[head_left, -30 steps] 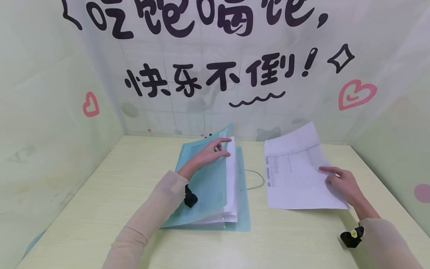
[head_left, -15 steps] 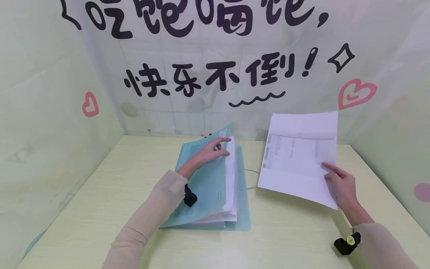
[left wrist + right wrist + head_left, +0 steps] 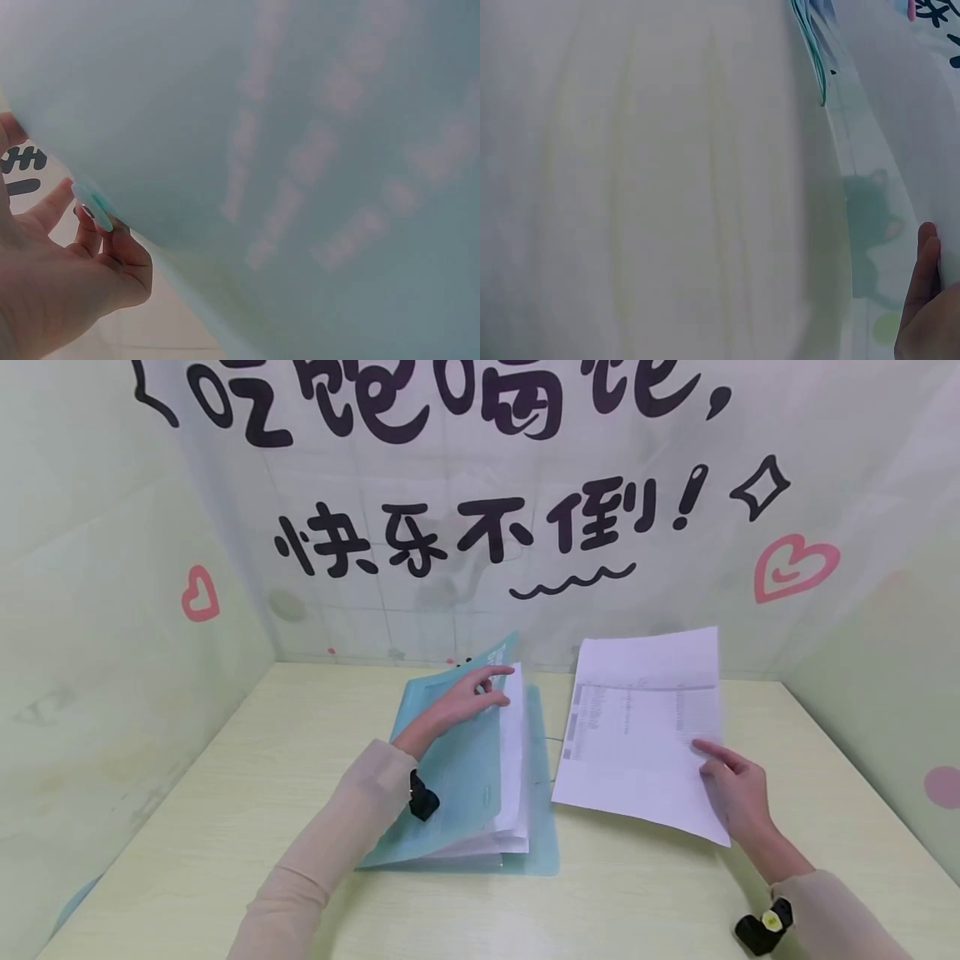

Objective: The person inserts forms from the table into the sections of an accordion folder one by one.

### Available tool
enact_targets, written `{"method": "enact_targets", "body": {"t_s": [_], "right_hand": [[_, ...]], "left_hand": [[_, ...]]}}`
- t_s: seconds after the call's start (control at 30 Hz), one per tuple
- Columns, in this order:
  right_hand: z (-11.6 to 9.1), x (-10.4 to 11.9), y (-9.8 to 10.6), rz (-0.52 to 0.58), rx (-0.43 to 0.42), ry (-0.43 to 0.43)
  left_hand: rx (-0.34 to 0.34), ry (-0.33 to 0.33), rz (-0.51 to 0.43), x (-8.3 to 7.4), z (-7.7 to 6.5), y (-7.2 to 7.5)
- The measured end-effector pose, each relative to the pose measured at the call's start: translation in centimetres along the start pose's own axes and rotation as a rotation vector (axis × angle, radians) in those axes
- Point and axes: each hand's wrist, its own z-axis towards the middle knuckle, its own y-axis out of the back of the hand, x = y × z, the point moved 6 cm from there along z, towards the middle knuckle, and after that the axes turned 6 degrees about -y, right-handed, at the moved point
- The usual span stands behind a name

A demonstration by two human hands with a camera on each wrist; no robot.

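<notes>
On the table lies a light-blue plastic folder (image 3: 442,777) with white papers (image 3: 514,768) inside. My left hand (image 3: 468,695) holds the raised front cover by its right edge, thumb and fingers apart along it. In the left wrist view the cover (image 3: 300,150) fills most of the picture, with the left hand (image 3: 82,277) at its edge. To the right of the folder, my right hand (image 3: 742,793) pinches a printed sheet of paper (image 3: 637,735) by its right edge. The sheet is tilted, its lower edge raised off the table. Right fingertips show at the sheet's edge (image 3: 930,172) in the right wrist view.
A pale wood-grain table (image 3: 247,777) carries everything. A printed cloth wall (image 3: 450,602) stands close behind it, with side walls left and right. The folder's thin elastic cord (image 3: 553,740) is partly hidden behind the sheet. A bit of blue (image 3: 75,906) shows at the left edge.
The right hand lifted and turned the sheet, then brought it lower and left, closer to the folder. The left hand and the raised cover stay nearly still.
</notes>
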Motion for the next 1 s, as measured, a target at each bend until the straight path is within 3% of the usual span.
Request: {"method": "enact_targets", "body": {"t_s": [0.23,1.0], "right_hand": [[-0.4,0.0,-0.5,-0.153,-0.014,0.028],[-1.4,0.2,-1.6,-0.146,-0.036,0.092]], "left_hand": [[-0.007,0.004,0.007,-0.1,-0.1,0.0],[-0.022,-0.01,0.018,-0.2,-0.2,0.2]]}}
